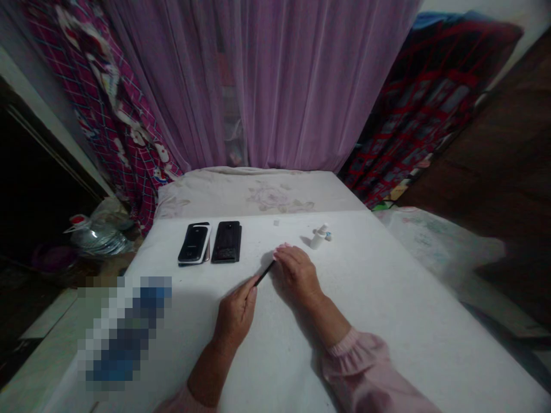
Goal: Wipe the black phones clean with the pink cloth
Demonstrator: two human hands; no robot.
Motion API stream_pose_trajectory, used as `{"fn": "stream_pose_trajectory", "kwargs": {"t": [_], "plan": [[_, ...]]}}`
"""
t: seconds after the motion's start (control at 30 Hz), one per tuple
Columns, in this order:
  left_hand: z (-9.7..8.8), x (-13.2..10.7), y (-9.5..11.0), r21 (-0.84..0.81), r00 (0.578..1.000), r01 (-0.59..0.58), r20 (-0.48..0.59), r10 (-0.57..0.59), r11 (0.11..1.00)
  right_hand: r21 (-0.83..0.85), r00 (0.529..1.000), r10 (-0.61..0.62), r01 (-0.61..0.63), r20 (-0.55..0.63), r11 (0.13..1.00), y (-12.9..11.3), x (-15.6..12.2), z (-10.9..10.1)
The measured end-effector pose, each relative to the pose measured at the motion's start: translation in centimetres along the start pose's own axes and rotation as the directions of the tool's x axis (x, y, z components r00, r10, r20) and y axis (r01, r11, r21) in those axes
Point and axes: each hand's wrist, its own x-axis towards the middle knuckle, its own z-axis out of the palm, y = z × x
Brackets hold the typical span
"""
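My left hand point(236, 312) rests on a white table point(387, 298) with its fingers pinched on the near end of a thin dark stick-like tool point(264, 273). My right hand point(297, 272) lies palm down just right of it, fingers together, its fingertips at the tool's far end. Two dark phones lie side by side beyond the hands: one with a white edge point(195, 242) and a black one point(227, 241). A small white bottle point(319, 236) lies tipped on the table to the right of the phones.
A tiny white scrap point(276, 221) sits near the table's far edge. A pale flowered cushion point(258, 192) lies behind the table, purple curtains point(267, 80) beyond. A plastic water bottle point(92, 235) stands off the left side. A blurred blue patch covers the near left.
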Motion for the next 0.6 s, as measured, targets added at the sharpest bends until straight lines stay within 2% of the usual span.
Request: {"fn": "stream_pose_trajectory", "kwargs": {"t": [0.1,0.17,0.3,0.37,0.47,0.53,0.6], "plan": [[0.1,0.0,0.1,-0.002,0.999,-0.025,-0.022,0.025,1.000,-0.065,0.998,-0.013,0.009,-0.060,0.998,1.2,0.3,-0.1],[0.1,0.1,0.1,-0.003,0.999,-0.034,-0.036,0.034,0.999,-0.044,0.997,-0.057,0.055,-0.058,0.998,0.1,0.0,0.2],[-0.3,0.5,0.4,0.007,0.997,-0.058,-0.048,0.058,0.998,0.063,0.993,-0.114,0.115,-0.017,0.991,-3.6,-1.0,0.8],[-0.4,0.6,0.5,0.008,0.997,-0.062,-0.040,0.063,0.998,0.101,0.991,-0.135,0.134,0.003,0.986,-3.9,-1.3,0.8],[-0.4,0.5,0.4,-0.014,0.999,-0.048,-0.018,0.047,0.999,0.089,0.994,-0.111,0.109,0.011,0.990,-1.6,-0.9,0.5],[-0.2,0.4,0.2,-0.025,0.999,-0.034,-0.011,0.034,0.999,0.019,0.999,-0.038,0.039,-0.020,0.999,0.5,-0.4,0.4],[-0.1,0.3,0.1,-0.028,0.999,-0.025,-0.021,0.024,0.999,-0.015,0.999,0.001,-0.002,-0.037,1.000,1.5,0.0,0.4]]}}
